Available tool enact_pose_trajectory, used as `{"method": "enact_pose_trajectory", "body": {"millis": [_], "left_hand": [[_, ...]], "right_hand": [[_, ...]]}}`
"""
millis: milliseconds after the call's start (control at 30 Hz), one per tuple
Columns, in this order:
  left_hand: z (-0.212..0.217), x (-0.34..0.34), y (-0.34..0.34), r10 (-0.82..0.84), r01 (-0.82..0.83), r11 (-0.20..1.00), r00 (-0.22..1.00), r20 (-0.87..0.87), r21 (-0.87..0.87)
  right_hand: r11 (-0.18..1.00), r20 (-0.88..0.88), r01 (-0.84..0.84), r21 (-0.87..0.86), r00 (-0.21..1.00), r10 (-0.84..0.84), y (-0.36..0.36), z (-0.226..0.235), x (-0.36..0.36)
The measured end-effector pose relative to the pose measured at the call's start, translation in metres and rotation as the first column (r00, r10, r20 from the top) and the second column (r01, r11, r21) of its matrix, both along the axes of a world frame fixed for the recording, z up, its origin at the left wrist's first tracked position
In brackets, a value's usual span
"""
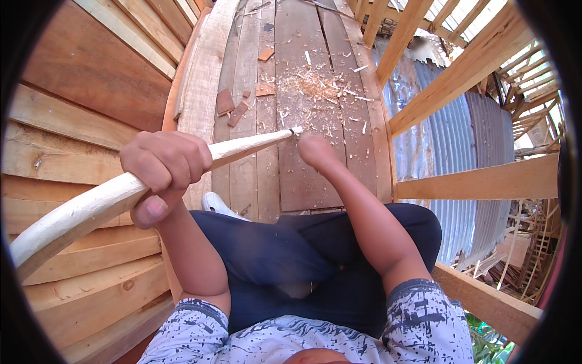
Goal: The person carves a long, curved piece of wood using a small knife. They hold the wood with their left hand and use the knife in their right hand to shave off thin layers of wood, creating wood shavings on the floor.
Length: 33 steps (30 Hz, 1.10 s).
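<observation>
- Left hand point(167, 161): fingers wrapped around a pale wooden pole point(100, 203), which slants from the lower left up to a dark-marked tip.
- Right hand point(315, 151), blurred: just beside that tip; I cannot tell whether its fingers hold anything.
- Wood shavings point(318, 86) lie scattered on the plank floor point(300, 30) beyond.

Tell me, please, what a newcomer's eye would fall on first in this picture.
Probably the long, pale wooden pole, slanting from the lower left edge to the middle, with the person's left grip closed around it. Next might come the wood shavings strewn over the plank floor beyond it. At the right, corrugated metal sheets show past wooden beams.
</observation>
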<state>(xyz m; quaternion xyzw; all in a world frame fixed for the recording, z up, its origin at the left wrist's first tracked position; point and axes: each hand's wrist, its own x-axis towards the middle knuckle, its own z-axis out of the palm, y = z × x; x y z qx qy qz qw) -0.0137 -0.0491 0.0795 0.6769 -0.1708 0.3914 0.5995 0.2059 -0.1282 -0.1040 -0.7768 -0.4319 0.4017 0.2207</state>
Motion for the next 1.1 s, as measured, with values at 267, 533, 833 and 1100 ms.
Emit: {"method": "enact_pose_trajectory", "body": {"millis": [267, 533, 833, 1100], "left_hand": [[-0.001, -0.003, 0.012, -0.302, 0.304, 0.951, 0.952, -0.043, 0.047], [-0.006, -0.017, 0.024, -0.321, 0.321, 0.947, 0.947, -0.015, 0.004], [-0.009, -0.017, 0.025, -0.322, 0.322, 0.947, 0.946, -0.023, -0.013], [-0.007, -0.009, 0.021, -0.318, 0.317, 0.948, 0.948, -0.015, -0.017]], "right_hand": [[0.999, -0.122, 0.042, -0.026, 0.992, -0.044, -0.012, 0.079, -0.037], [0.999, -0.080, -0.030, 0.028, 0.996, 0.032, -0.018, 0.098, -0.059], [0.995, -0.025, 0.055, -0.088, 0.998, -0.057, -0.011, 0.054, -0.037], [0.999, 0.212, -0.025, -0.044, 0.977, 0.034, -0.019, -0.023, -0.002]]}}
